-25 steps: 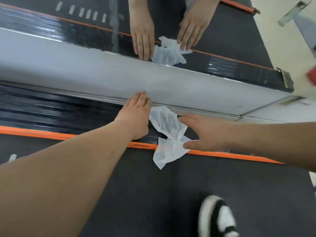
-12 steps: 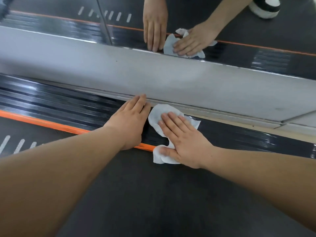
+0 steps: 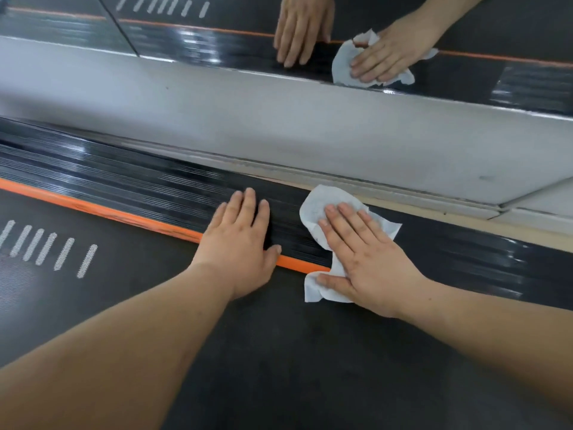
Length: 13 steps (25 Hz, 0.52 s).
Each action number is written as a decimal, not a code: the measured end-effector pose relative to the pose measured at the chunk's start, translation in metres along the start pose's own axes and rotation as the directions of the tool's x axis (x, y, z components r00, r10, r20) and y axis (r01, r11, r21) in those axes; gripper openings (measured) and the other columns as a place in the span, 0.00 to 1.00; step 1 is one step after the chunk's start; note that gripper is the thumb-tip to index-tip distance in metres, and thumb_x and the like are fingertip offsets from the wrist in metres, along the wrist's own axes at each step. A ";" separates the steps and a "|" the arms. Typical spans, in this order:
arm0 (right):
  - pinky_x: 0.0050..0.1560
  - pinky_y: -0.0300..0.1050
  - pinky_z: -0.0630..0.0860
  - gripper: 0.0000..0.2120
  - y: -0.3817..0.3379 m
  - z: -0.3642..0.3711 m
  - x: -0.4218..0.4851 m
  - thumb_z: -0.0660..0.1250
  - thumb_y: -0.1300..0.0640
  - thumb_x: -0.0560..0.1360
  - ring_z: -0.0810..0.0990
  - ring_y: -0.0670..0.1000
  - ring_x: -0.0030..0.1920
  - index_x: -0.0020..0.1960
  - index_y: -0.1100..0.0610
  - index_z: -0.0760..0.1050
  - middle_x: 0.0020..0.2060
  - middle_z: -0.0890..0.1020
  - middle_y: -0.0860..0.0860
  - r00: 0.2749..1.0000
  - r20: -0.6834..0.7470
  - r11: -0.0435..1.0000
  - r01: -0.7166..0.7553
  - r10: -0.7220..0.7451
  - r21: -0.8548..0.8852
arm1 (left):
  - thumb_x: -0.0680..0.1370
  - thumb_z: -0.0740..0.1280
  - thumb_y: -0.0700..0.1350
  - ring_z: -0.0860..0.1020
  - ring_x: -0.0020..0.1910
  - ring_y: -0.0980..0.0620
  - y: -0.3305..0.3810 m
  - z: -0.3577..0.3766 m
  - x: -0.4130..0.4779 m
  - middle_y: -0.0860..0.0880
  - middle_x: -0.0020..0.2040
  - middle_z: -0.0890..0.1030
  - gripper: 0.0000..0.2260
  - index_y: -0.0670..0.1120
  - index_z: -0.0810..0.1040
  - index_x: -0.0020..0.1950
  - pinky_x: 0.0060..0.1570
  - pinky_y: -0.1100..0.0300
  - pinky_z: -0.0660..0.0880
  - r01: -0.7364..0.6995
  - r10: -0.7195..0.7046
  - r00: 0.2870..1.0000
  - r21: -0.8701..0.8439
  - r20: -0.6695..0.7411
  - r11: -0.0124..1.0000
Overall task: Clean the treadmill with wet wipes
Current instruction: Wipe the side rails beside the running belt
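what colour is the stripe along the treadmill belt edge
Orange stripe, clearest in the head view.

I get one view: head camera, close above treadmill side rail (image 3: 124, 181), facing forward-down; mirror (image 3: 465, 23) beyond rail.

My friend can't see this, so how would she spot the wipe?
Find the treadmill's dark belt with an orange stripe along its edge. The right hand presses flat on the wipe across that stripe. It is the only white, crumpled thing there; the one higher up is a reflection.
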State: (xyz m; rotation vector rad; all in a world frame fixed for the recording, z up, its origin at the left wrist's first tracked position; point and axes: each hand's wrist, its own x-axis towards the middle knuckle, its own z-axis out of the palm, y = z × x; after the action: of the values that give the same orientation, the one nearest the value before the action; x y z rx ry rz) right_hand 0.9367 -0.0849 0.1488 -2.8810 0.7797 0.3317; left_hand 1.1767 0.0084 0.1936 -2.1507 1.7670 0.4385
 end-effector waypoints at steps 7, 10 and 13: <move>0.81 0.63 0.48 0.43 -0.013 0.010 -0.001 0.39 0.28 0.81 0.38 0.58 0.82 0.83 0.58 0.42 0.83 0.42 0.57 0.994 -0.015 0.993 -0.112 0.113 0.042 | 0.73 0.48 0.80 0.40 0.83 0.42 -0.012 0.005 -0.008 0.44 0.84 0.41 0.43 0.63 0.38 0.82 0.81 0.45 0.51 0.162 -0.163 0.987 -0.139 0.006 0.977; 0.80 0.62 0.41 0.44 -0.044 0.001 0.035 0.39 0.27 0.79 0.34 0.60 0.81 0.82 0.57 0.37 0.82 0.39 0.58 0.993 0.010 0.990 -0.120 0.120 0.076 | 0.76 0.59 0.74 0.43 0.83 0.46 -0.022 -0.004 -0.004 0.50 0.85 0.45 0.40 0.66 0.45 0.82 0.76 0.45 0.62 0.155 -0.150 0.988 -0.239 0.039 0.959; 0.80 0.61 0.37 0.45 -0.083 -0.016 0.093 0.41 0.28 0.78 0.33 0.60 0.81 0.82 0.58 0.37 0.82 0.37 0.58 0.999 0.028 0.995 -0.044 0.042 0.088 | 0.77 0.66 0.52 0.58 0.80 0.46 -0.046 -0.012 -0.003 0.51 0.81 0.61 0.33 0.61 0.58 0.81 0.73 0.47 0.68 0.117 -0.124 0.992 -0.488 0.018 0.865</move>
State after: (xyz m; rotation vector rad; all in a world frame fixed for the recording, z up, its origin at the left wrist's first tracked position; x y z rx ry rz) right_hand 1.0600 -0.0612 0.1478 -2.7752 0.8309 0.3301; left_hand 1.2222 0.0142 0.2083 -2.5857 1.6426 0.9254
